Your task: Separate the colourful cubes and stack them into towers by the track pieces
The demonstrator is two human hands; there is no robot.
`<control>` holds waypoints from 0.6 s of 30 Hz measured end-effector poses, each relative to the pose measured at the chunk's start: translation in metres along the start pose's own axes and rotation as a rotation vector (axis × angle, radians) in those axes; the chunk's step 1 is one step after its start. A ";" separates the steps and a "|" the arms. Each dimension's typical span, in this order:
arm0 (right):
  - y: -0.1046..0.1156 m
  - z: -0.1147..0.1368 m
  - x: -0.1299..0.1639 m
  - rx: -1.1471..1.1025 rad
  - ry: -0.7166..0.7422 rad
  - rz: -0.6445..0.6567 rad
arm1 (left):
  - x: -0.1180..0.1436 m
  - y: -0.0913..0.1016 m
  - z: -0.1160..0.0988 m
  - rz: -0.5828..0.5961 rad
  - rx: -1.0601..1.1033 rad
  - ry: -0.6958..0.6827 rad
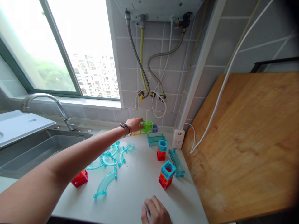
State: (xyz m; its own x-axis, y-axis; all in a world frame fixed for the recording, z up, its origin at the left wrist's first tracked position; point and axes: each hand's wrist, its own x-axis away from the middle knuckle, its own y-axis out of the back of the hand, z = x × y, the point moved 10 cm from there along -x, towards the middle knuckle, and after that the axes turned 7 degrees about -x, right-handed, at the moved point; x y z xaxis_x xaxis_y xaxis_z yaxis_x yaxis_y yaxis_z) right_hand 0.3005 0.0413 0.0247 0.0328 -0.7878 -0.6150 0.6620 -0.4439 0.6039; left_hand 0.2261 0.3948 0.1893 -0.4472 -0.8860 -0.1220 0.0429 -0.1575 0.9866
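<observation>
My left hand (135,124) reaches far across the white counter (137,183) and grips a green open-frame block (147,127) at the back, by the tiled wall; a purple piece (155,128) sits just right of it. A watch is on that wrist. My right hand (156,212) rests on the counter near its front edge, fingers loosely curled, holding nothing. Two small towers of stacked red, orange and blue cubes (162,150) (167,174) stand between the hands. Clear teal curved track pieces (105,183) lie to the left.
A teal straight track (177,162) and a teal tray piece (155,138) lie near the towers. A red block (80,178) sits by my forearm. A steel sink (39,146) with a faucet (44,101) is left; a wooden board (247,140), white adapter (178,138) and cable are right.
</observation>
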 end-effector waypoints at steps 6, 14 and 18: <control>0.004 0.002 -0.006 -0.108 -0.112 0.198 | 0.120 0.027 0.027 0.020 0.067 0.042; 0.009 -0.026 0.002 -0.482 -0.430 0.224 | 0.298 0.007 -0.006 0.028 0.318 -0.043; 0.010 -0.021 0.002 -0.580 -0.432 0.307 | 0.339 -0.008 -0.034 0.045 0.329 -0.150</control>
State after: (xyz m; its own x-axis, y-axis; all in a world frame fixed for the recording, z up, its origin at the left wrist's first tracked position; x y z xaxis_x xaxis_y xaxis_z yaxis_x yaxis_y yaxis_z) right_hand 0.3228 0.0448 0.0189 0.0623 -0.9883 -0.1394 0.9597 0.0209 0.2803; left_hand 0.1048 0.0805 0.1361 -0.5785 -0.8113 -0.0845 -0.2136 0.0507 0.9756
